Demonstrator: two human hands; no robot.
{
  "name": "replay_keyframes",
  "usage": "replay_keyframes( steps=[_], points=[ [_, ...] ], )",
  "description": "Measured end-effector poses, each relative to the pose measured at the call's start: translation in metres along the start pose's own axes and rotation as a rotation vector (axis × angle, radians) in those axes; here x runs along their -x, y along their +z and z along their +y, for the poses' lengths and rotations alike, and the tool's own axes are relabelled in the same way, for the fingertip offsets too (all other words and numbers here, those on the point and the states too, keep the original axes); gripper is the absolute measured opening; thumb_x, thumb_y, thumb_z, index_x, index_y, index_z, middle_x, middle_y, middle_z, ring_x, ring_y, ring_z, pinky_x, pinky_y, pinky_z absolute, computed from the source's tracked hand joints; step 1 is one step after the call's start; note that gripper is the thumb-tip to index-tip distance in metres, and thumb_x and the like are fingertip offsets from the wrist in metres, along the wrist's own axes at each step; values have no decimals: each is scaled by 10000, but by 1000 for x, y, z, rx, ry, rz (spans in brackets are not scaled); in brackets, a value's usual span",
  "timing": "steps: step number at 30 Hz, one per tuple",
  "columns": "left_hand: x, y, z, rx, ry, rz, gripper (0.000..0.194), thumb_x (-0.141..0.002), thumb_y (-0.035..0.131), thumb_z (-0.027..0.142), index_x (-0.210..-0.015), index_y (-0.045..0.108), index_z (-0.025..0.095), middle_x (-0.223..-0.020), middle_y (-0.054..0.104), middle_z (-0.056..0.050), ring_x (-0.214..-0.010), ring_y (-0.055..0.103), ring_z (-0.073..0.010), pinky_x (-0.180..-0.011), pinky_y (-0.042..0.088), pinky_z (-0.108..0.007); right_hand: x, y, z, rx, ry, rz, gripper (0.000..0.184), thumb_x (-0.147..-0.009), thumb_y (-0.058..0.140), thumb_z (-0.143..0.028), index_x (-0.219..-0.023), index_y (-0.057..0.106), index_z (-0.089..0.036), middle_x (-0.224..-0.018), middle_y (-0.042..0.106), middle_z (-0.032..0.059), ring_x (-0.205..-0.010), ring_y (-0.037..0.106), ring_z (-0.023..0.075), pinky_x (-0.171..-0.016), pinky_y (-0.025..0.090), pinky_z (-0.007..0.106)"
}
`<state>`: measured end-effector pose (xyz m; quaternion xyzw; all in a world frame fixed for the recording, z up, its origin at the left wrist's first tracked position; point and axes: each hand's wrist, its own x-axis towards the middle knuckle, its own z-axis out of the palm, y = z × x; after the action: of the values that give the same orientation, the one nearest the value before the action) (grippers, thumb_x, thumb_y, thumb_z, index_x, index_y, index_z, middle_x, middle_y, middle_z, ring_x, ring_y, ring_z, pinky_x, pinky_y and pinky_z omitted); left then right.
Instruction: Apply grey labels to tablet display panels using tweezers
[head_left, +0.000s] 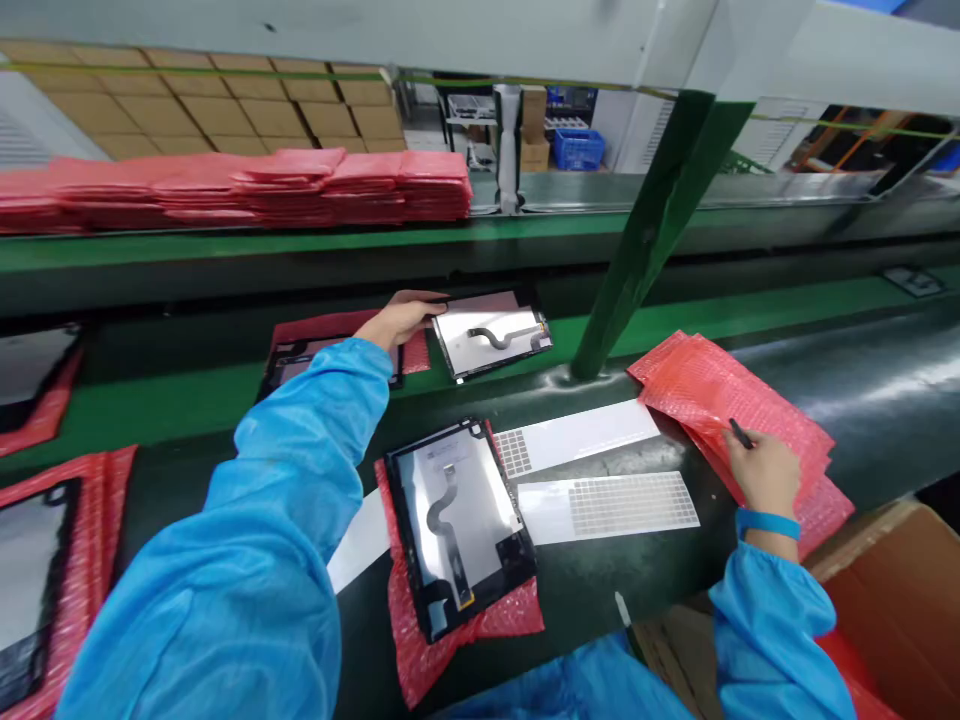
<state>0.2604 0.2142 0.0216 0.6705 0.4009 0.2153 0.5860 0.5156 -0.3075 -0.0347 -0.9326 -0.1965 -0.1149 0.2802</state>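
your left hand is pinching the far display panel near its upper left corner. that panel is sitting over the green belt, its silver back and curved dark ribbon cable facing up; i cannot tell whether it is touching the belt. beside it, partly behind your left forearm, another panel is lying on red bubble wrap.

your right hand is curling around a slim dark tool, its fingers closed on it, over the overlapping red bubble bags at the right; i cannot tell whether the hand is pressing on them.

between your arms, the near display panel is lying at a slant on a red bubble bag, its own ribbon cable showing. just to its right, two white label sheets are lying on the dark worktop, bearing grids of small grey labels. a cardboard box is standing at your lower right.
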Motion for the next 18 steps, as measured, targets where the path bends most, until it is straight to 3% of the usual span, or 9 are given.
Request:
replay_keyframes(
  steps=[4,7,10,13,18],
  points=[
    [25,-23,0,90,38,108,243,-998,725,301,-1180,693,143,-1128,708,-72,-971,702,-197,-864,618,-384,23,-15,-21,-37,-50,-38,634,-866,613,-732,-808,843,-144,-671,748,233,-713,728,403,-630,492,449],
    [46,-53,-5,157,64,187,196,-954,748,237,-1121,712,141,-1057,719,-58,-921,693,-181,-846,603,-360,70,-12,-55,-240,-172,-194,496,-834,716,-671,-877,843,-193,-792,814,168,-759,754,361,-660,522,402],
    [72,-84,-14,208,75,258,211,-893,773,229,-1080,732,140,-1033,733,-86,-900,689,-190,-827,594,-337,133,4,-104,-578,-280,-452,264,-808,811,-529,-888,826,-278,-829,834,75,-734,761,310,-666,543,368],
    [103,-108,-25,232,98,344,246,-811,777,217,-1041,745,138,-979,739,-93,-901,686,-205,-839,588,-323,185,26,-163,-642,-463,-693,145,-775,857,-419,-823,782,-304,-769,813,25,-696,749,278,-651,493,330],
    [157,-131,-37,175,116,462,315,-791,793,308,-1059,720,159,-944,718,-60,-915,687,-220,-840,596,-331,226,49,-246,-677,-534,-796,207,-783,852,-281,-691,667,-264,-596,696,-13,-566,657,212,-606,390,282]
  ],
)
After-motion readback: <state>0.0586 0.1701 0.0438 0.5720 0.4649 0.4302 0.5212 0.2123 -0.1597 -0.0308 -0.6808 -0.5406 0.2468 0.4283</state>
